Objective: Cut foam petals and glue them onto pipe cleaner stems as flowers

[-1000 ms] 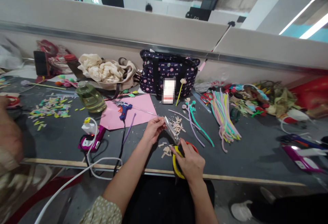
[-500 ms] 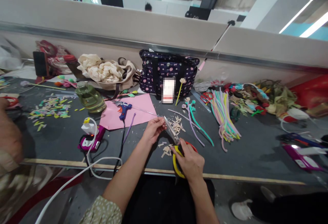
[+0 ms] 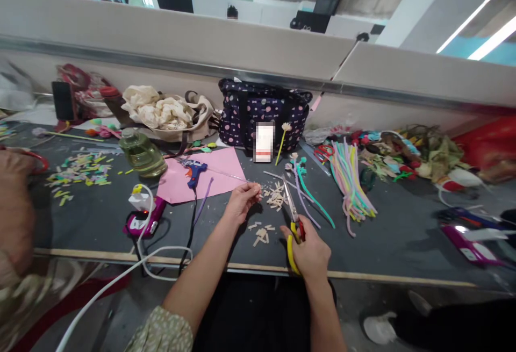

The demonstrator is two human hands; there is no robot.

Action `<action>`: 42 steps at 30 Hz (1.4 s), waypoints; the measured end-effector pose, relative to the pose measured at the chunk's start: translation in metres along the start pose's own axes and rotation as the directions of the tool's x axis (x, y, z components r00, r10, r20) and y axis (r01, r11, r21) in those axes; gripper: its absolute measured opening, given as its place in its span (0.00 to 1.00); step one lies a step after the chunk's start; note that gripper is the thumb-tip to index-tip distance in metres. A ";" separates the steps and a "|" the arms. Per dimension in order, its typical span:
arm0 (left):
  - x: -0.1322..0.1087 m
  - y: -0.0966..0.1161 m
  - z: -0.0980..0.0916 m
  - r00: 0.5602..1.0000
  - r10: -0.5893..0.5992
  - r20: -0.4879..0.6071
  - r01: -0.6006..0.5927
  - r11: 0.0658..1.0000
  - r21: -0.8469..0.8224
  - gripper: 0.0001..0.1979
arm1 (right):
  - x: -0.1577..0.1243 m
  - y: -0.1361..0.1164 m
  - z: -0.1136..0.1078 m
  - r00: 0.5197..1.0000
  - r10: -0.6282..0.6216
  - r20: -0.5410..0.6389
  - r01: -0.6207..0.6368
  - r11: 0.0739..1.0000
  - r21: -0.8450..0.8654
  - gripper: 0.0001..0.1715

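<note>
My right hand [image 3: 312, 250] is closed around scissors [image 3: 291, 201] with yellow and red handles. Their blades point away from me, almost together, just right of the cut pieces. My left hand [image 3: 244, 200] is in a pinch, its fingertips on something small and pale that I cannot make out. Short cream pieces [image 3: 276, 196] lie in a loose pile right of those fingertips, with a smaller group [image 3: 262, 234] nearer the table edge. Purple and teal fuzzy stems [image 3: 316, 207] rest beyond the scissors.
A blue glue gun [image 3: 195, 173] lies on pink paper [image 3: 226, 166]. Left are an oil-coloured bottle [image 3: 142, 156] and a purple device [image 3: 155, 223] with a white cable. Fuzzy stems [image 3: 350, 180] lie right. Behind stands a patterned bag [image 3: 237, 110]. Another person's arm [image 3: 16, 212] is at far left.
The scissors have moved right, away from my left fingertips, and turned more upright. My left hand has barely moved. At far left, the other person's hand has shifted inward.
</note>
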State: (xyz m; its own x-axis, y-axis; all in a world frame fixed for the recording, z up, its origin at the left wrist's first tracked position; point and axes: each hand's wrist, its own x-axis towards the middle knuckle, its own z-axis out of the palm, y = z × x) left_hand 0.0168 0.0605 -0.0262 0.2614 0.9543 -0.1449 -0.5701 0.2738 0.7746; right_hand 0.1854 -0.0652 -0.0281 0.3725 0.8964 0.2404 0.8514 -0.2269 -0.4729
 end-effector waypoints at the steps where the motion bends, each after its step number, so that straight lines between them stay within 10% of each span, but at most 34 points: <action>1: 0.000 -0.001 0.001 1.000 0.019 -0.016 -0.018 0.998 0.060 0.12 | 0.001 0.001 -0.001 1.000 0.029 0.008 -0.030 0.999 0.012 0.24; 11: 0.008 -0.019 -0.006 0.969 0.219 0.114 -0.226 0.600 0.767 0.08 | 0.006 0.017 0.010 0.972 0.228 -0.063 -0.190 0.911 0.366 0.31; 21: -0.003 0.001 -0.003 0.864 0.409 0.294 -0.443 0.341 0.829 0.14 | 0.008 0.021 0.018 0.965 0.234 -0.122 -0.128 0.819 0.559 0.33; 29: -0.010 0.001 0.000 0.828 0.089 0.554 -0.559 0.206 0.803 0.05 | 0.007 0.016 0.012 0.978 0.178 -0.111 -0.090 0.834 0.544 0.32; 42: -0.009 -0.001 -0.005 0.745 -0.192 0.639 -0.639 0.068 0.766 0.08 | 0.006 0.012 0.010 0.976 0.181 -0.120 -0.091 0.844 0.528 0.29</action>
State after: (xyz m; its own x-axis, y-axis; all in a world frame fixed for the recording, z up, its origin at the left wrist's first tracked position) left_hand 0.0114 0.0525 -0.0290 0.8015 0.5821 0.1367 0.3910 -0.6832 0.6167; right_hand 0.1937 -0.0585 -0.0409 0.5621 0.7880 0.2512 0.4898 -0.0724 -0.8688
